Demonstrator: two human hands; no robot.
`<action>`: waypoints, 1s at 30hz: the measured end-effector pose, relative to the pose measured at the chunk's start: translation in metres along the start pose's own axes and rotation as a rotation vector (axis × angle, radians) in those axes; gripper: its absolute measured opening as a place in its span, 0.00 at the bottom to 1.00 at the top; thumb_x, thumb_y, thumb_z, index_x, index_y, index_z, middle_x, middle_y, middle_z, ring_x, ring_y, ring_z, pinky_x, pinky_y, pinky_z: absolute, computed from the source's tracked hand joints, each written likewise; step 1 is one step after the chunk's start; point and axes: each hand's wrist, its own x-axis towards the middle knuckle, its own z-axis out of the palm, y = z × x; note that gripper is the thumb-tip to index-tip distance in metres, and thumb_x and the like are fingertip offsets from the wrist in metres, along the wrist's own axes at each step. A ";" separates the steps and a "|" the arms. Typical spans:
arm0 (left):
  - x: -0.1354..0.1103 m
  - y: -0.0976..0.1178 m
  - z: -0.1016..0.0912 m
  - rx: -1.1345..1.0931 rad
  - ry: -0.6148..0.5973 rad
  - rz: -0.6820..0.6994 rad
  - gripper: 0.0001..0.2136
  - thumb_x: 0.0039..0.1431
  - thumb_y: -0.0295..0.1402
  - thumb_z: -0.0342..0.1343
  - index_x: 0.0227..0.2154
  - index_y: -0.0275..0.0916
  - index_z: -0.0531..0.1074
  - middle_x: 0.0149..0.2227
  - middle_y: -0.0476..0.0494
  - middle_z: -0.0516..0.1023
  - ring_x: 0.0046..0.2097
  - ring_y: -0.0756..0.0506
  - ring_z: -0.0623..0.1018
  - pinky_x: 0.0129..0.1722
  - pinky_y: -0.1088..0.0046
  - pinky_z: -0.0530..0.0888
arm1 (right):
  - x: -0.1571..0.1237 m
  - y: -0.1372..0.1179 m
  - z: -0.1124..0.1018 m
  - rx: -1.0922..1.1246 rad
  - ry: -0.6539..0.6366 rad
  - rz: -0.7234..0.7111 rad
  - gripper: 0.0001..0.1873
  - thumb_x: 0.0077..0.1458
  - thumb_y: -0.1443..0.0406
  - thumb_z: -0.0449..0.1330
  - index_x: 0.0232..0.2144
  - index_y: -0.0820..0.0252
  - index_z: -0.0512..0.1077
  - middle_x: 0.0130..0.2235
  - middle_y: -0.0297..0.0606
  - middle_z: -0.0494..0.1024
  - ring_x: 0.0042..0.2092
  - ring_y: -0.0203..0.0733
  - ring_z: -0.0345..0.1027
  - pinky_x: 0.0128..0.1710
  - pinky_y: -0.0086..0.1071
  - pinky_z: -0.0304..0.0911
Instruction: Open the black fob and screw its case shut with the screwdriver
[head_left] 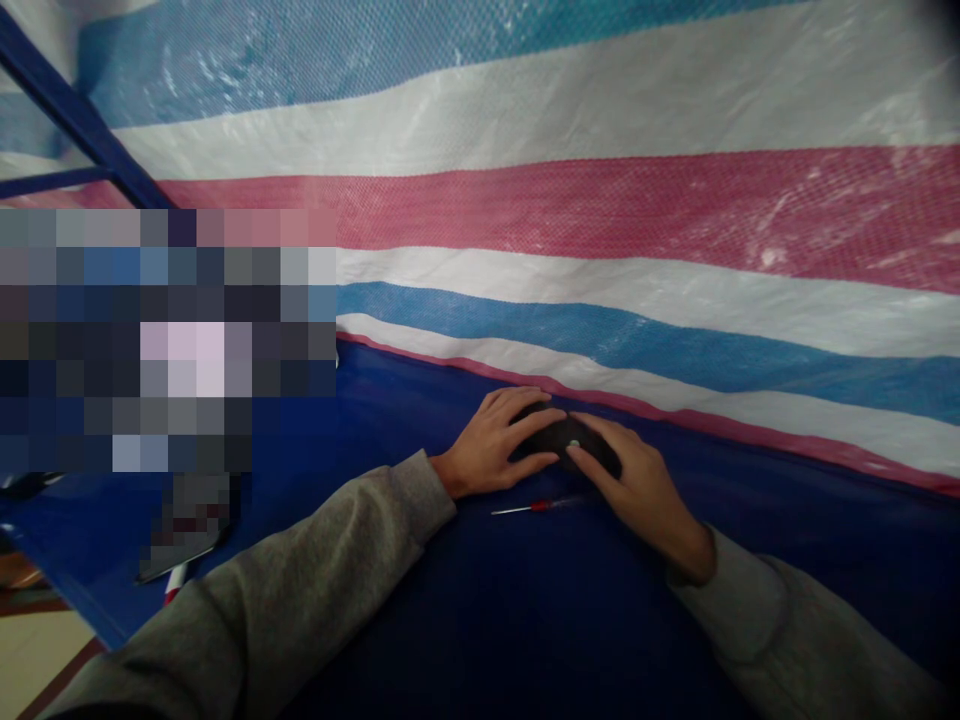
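A black, rounded computer mouse [551, 436] lies on the blue table surface, with a small pale spot on its near side. My left hand [501, 440] is curved around its left end, thumb on the near side and fingers over the far side. From the right, my right hand [637, 475] grips the other end, its thumb close to the pale spot. Part of the mouse is hidden under the fingers of both hands. Just in front of it lies a small screwdriver [538, 506] with a red and clear handle, its metal shaft pointing left.
Behind the blue table [465, 600] hangs a striped plastic sheet [600, 210], close to my fingertips. A blurred-out block covers the left side. Below it sit a dark flat object [180, 550] and a white and red marker-like stick [175, 580] by my left sleeve. A blue frame bar [75, 110] crosses the upper left.
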 end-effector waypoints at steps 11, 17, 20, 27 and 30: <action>-0.001 -0.004 0.001 0.014 -0.045 -0.045 0.20 0.65 0.44 0.51 0.56 0.42 0.68 0.55 0.38 0.70 0.56 0.40 0.69 0.58 0.57 0.64 | 0.009 -0.010 -0.020 -0.035 0.218 -0.060 0.12 0.62 0.61 0.53 0.42 0.58 0.73 0.40 0.42 0.77 0.42 0.45 0.71 0.46 0.40 0.65; 0.000 -0.004 0.000 -0.016 -0.041 -0.104 0.18 0.65 0.41 0.52 0.56 0.43 0.69 0.55 0.39 0.71 0.57 0.41 0.70 0.57 0.57 0.64 | 0.015 -0.026 -0.050 -0.165 -0.382 -0.141 0.05 0.54 0.61 0.61 0.34 0.53 0.74 0.26 0.32 0.76 0.27 0.41 0.70 0.27 0.34 0.61; 0.000 -0.005 0.000 -0.023 -0.031 -0.113 0.18 0.64 0.41 0.53 0.55 0.43 0.69 0.56 0.39 0.71 0.57 0.41 0.70 0.57 0.58 0.64 | 0.009 -0.027 -0.046 -0.255 -0.534 -0.176 0.04 0.50 0.65 0.63 0.32 0.52 0.74 0.32 0.34 0.78 0.33 0.44 0.73 0.30 0.35 0.63; 0.000 -0.005 0.004 -0.019 -0.017 -0.123 0.18 0.66 0.41 0.52 0.56 0.45 0.69 0.56 0.40 0.71 0.58 0.41 0.70 0.58 0.57 0.65 | 0.012 -0.030 -0.053 -0.146 -0.498 -0.244 0.04 0.53 0.65 0.60 0.32 0.53 0.75 0.37 0.37 0.77 0.38 0.45 0.74 0.37 0.37 0.68; 0.001 -0.006 0.006 -0.017 -0.022 -0.111 0.17 0.66 0.41 0.51 0.56 0.45 0.69 0.57 0.40 0.70 0.59 0.41 0.69 0.58 0.57 0.65 | 0.036 -0.040 -0.081 -0.059 -0.436 -0.206 0.09 0.57 0.58 0.58 0.35 0.52 0.77 0.33 0.36 0.80 0.33 0.44 0.74 0.33 0.36 0.67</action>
